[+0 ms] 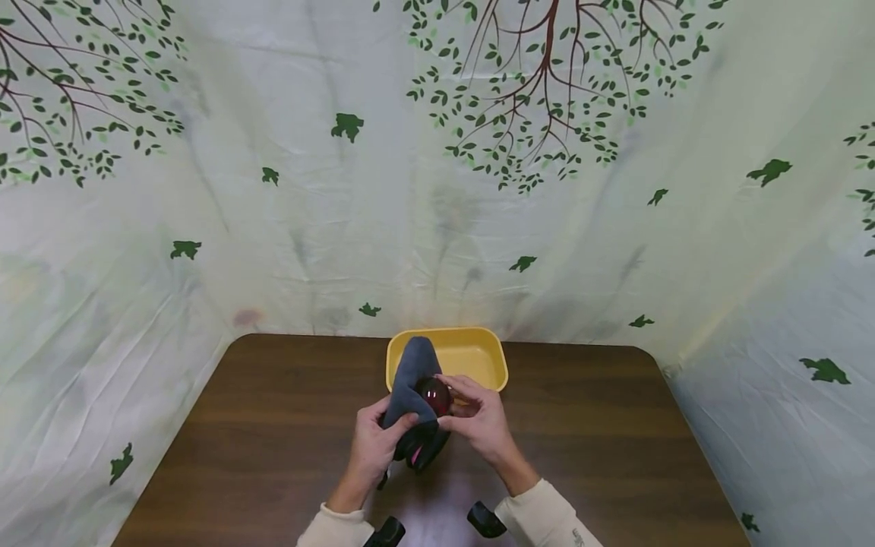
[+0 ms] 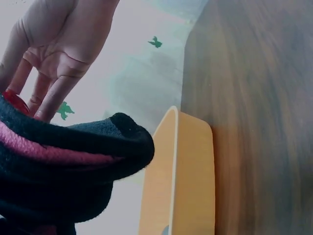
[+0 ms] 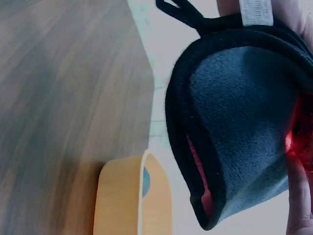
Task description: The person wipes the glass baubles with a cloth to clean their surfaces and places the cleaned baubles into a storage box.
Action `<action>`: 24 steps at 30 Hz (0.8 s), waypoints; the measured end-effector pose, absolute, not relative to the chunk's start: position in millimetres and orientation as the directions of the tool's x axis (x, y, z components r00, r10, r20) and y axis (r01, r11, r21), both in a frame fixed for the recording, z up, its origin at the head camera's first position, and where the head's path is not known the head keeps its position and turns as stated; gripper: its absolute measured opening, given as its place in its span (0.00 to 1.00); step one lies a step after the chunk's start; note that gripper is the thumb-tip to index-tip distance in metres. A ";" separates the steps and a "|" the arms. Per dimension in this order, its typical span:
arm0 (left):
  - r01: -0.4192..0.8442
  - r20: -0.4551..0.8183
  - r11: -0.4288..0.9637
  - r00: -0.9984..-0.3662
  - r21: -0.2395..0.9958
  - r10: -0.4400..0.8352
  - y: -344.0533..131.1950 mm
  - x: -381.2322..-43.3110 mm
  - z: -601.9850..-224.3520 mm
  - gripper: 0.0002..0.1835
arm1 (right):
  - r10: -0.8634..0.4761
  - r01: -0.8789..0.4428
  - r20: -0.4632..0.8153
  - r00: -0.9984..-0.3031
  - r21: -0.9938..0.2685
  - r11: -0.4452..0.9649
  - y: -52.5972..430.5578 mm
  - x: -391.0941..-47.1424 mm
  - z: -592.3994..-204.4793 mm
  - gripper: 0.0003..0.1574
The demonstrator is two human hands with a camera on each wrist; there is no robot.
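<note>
A blue-grey soft cloth with black edging and a pink inner side is held up, folded, above the table. My left hand grips it from the left, thumb on top. A black loop and a white label show at its edge in the right wrist view. A shiny dark-red ball lies against the cloth's right side. My right hand holds the ball from the right, with its thumb at the cloth's edge. The ball's left side is hidden by the cloth.
Behind the hands a yellow tray stands at the far edge of the brown wooden table. Part of a blue-grey thing shows inside the tray. A white curtain with leaf prints hangs around the table.
</note>
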State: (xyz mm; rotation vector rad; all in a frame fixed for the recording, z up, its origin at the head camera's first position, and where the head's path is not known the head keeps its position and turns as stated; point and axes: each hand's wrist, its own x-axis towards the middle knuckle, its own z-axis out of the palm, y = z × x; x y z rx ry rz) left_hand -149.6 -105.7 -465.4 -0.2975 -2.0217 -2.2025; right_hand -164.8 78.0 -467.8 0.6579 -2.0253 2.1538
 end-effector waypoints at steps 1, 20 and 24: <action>0.242 0.246 -0.091 -0.969 0.966 0.033 -106.0 -148.8 -465.3 0.11 | -0.214 -0.330 0.346 -0.913 -0.938 -0.108 78.5 -164.5 -466.6 0.34; 0.204 0.199 -0.208 -0.979 0.957 -0.044 -101.1 -146.3 -467.2 0.13 | -0.252 -0.140 0.207 -0.945 -0.956 -0.259 73.9 -158.3 -454.4 0.36; 0.203 0.196 -0.238 -0.979 0.950 -0.051 -100.2 -145.4 -465.9 0.10 | -0.233 -0.278 0.334 -0.913 -0.929 -0.243 73.7 -157.8 -458.5 0.39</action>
